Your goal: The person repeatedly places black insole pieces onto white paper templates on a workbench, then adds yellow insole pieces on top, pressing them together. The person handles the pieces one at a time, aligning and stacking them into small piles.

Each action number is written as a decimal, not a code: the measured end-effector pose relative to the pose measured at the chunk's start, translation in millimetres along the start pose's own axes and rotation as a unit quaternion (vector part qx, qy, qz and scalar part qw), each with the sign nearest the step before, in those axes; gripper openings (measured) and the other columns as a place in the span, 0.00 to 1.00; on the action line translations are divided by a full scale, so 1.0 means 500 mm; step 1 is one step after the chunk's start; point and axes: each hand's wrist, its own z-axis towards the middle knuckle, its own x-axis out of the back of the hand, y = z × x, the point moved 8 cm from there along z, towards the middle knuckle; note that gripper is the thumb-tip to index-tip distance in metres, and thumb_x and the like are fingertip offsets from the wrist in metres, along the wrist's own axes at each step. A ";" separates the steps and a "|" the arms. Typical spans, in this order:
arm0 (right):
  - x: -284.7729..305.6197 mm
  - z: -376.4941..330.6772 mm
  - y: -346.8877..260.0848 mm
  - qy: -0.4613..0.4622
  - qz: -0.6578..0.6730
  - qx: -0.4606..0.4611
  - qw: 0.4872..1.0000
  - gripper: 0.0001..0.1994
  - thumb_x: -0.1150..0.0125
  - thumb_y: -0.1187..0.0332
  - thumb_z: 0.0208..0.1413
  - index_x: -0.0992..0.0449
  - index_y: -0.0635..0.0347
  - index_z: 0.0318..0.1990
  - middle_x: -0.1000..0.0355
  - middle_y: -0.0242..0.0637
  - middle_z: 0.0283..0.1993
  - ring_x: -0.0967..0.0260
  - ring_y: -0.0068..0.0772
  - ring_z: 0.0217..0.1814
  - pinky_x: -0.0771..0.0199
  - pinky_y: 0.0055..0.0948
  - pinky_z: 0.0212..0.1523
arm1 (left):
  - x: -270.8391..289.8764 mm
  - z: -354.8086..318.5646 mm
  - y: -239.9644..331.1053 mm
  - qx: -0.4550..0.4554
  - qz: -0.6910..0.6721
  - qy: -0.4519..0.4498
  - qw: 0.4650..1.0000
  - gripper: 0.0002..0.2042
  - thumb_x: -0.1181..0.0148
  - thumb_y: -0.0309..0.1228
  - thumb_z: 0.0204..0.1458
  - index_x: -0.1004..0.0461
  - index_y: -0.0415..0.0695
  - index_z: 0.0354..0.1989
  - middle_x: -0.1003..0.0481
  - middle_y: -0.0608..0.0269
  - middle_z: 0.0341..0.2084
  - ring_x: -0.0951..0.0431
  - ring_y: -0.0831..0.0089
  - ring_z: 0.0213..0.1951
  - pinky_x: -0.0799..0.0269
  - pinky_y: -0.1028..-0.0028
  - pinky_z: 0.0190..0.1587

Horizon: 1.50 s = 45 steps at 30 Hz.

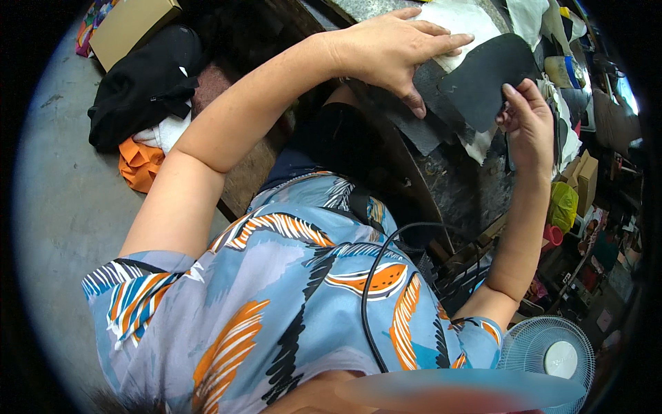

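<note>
My right hand (pixel 529 127) pinches the near right edge of a flat black sheet piece (pixel 486 79) with rounded, curved sides, between thumb and fingers. The piece is held up over the worktable (pixel 476 200); its exact material is unclear. My left hand (pixel 403 55) is to the left of it, fingers stretched and thumb spread wide, with nothing in its grasp. Below the left hand, dark sheet material (pixel 417 127) lies on the worktable. A white sheet (pixel 458 21) lies behind the black piece, close to the left fingertips.
Pale scraps (pixel 527 21) and a container with a blue band (pixel 562 71) crowd the table's far right. A yellow bag (pixel 563 207) and a fan (pixel 548 359) are to the right. At left, a black cloth item (pixel 141 90), orange cloth (pixel 140 165) and a cardboard box (pixel 131 27) are piled.
</note>
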 end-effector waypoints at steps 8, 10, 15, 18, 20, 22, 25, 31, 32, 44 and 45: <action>-0.010 0.007 0.042 0.007 -0.045 -0.024 0.999 0.07 0.33 0.67 0.57 0.25 0.55 0.38 0.32 0.21 0.25 0.39 0.12 0.22 0.47 0.14 0.22 | 0.022 0.004 -0.001 0.004 -0.154 -0.084 0.985 0.59 0.21 0.45 0.29 0.51 0.33 0.69 0.40 0.38 0.63 0.39 0.43 0.64 0.40 0.54 0.64; -0.012 0.008 0.043 0.002 -0.051 -0.021 0.998 0.07 0.33 0.68 0.57 0.25 0.56 0.38 0.33 0.21 0.25 0.40 0.11 0.22 0.48 0.14 0.22 | 0.025 0.003 0.001 0.001 -0.157 -0.074 0.985 0.58 0.21 0.45 0.28 0.50 0.33 0.68 0.39 0.38 0.62 0.39 0.42 0.64 0.40 0.54 0.64; -0.020 0.012 0.045 -0.016 -0.061 -0.018 0.998 0.06 0.33 0.68 0.57 0.25 0.57 0.37 0.34 0.20 0.25 0.42 0.10 0.21 0.51 0.13 0.21 | 0.031 0.006 0.006 -0.031 -0.129 -0.052 0.990 0.58 0.20 0.45 0.27 0.49 0.32 0.68 0.40 0.36 0.62 0.39 0.42 0.64 0.40 0.55 0.64; -0.018 0.016 0.049 -0.012 -0.063 -0.030 0.997 0.06 0.33 0.69 0.57 0.25 0.57 0.38 0.35 0.20 0.24 0.44 0.10 0.20 0.51 0.14 0.20 | 0.021 0.004 -0.006 0.016 -0.185 -0.084 0.979 0.60 0.20 0.46 0.26 0.50 0.32 0.68 0.39 0.36 0.61 0.39 0.42 0.63 0.39 0.55 0.63; -0.019 0.017 0.049 -0.017 -0.054 -0.031 0.998 0.06 0.33 0.69 0.57 0.25 0.57 0.38 0.35 0.20 0.23 0.44 0.10 0.20 0.51 0.14 0.20 | 0.026 0.003 -0.002 0.008 -0.173 -0.071 0.982 0.60 0.20 0.46 0.26 0.50 0.32 0.69 0.39 0.36 0.61 0.38 0.42 0.63 0.39 0.56 0.63; -0.019 0.017 0.050 -0.019 -0.055 -0.033 0.998 0.06 0.34 0.69 0.57 0.25 0.57 0.38 0.36 0.19 0.23 0.45 0.10 0.20 0.52 0.14 0.20 | 0.031 0.002 0.001 0.000 -0.169 -0.062 0.984 0.61 0.20 0.47 0.25 0.51 0.32 0.69 0.39 0.36 0.61 0.38 0.42 0.63 0.38 0.57 0.63; -0.016 0.017 0.051 -0.010 -0.070 -0.037 0.997 0.06 0.34 0.70 0.57 0.26 0.57 0.38 0.36 0.19 0.23 0.45 0.10 0.19 0.52 0.14 0.19 | 0.029 0.002 0.002 -0.001 -0.164 -0.056 0.985 0.59 0.21 0.46 0.28 0.50 0.33 0.68 0.38 0.37 0.61 0.37 0.43 0.62 0.38 0.57 0.62; -0.012 0.016 0.055 0.007 -0.071 -0.042 0.997 0.06 0.34 0.70 0.57 0.26 0.57 0.37 0.37 0.19 0.23 0.46 0.10 0.19 0.53 0.15 0.19 | -0.007 0.011 0.000 0.012 -0.006 -0.025 1.000 0.62 0.24 0.60 0.28 0.51 0.47 0.73 0.30 0.50 0.60 0.29 0.60 0.61 0.52 0.58 0.72; -0.014 0.015 0.055 0.002 -0.066 -0.038 0.997 0.06 0.34 0.70 0.57 0.26 0.57 0.37 0.37 0.19 0.23 0.46 0.10 0.19 0.53 0.15 0.19 | -0.011 0.011 -0.003 0.009 -0.015 -0.014 1.000 0.63 0.24 0.61 0.27 0.52 0.45 0.73 0.30 0.50 0.60 0.29 0.60 0.61 0.52 0.58 0.72; -0.022 -0.004 0.038 0.060 -0.117 -0.008 0.991 0.04 0.37 0.68 0.60 0.27 0.53 0.34 0.37 0.16 0.23 0.46 0.07 0.20 0.51 0.13 0.21 | -0.013 0.011 -0.001 0.010 -0.026 0.022 0.999 0.53 0.36 0.58 0.46 0.56 0.37 0.72 0.29 0.55 0.59 0.31 0.62 0.62 0.46 0.58 0.70; -0.029 -0.005 0.025 0.060 -0.197 0.026 0.978 0.07 0.37 0.68 0.60 0.26 0.57 0.31 0.36 0.18 0.23 0.45 0.09 0.22 0.47 0.15 0.22 | -0.009 0.011 0.000 0.009 -0.025 0.035 0.999 0.54 0.36 0.58 0.45 0.56 0.36 0.72 0.29 0.55 0.59 0.31 0.62 0.63 0.46 0.58 0.70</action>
